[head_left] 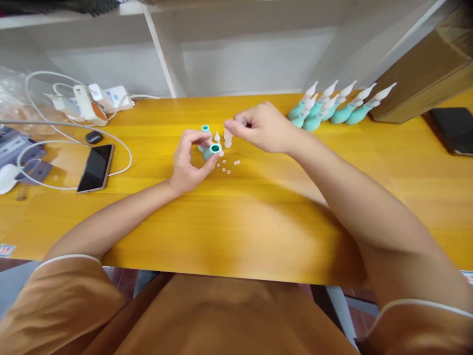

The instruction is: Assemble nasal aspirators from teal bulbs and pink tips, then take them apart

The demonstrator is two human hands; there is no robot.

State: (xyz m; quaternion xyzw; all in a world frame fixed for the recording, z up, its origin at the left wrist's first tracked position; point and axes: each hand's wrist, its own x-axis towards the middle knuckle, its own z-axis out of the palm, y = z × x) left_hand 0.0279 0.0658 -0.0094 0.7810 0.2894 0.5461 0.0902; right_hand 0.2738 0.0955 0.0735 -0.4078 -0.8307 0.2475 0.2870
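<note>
My left hand grips a small teal bulb with its round opening facing up, just above the yellow wooden table. A second teal bulb stands behind my left fingers. My right hand pinches a translucent white nozzle tip right beside the held bulb. Another clear tip stands between the two bulbs. Several tiny white rings lie on the table below the bulb.
Several assembled teal bulbs with white tips lie in a row at the back right. A black phone, white cables and chargers sit at the left. A brown box and a dark device are at the right.
</note>
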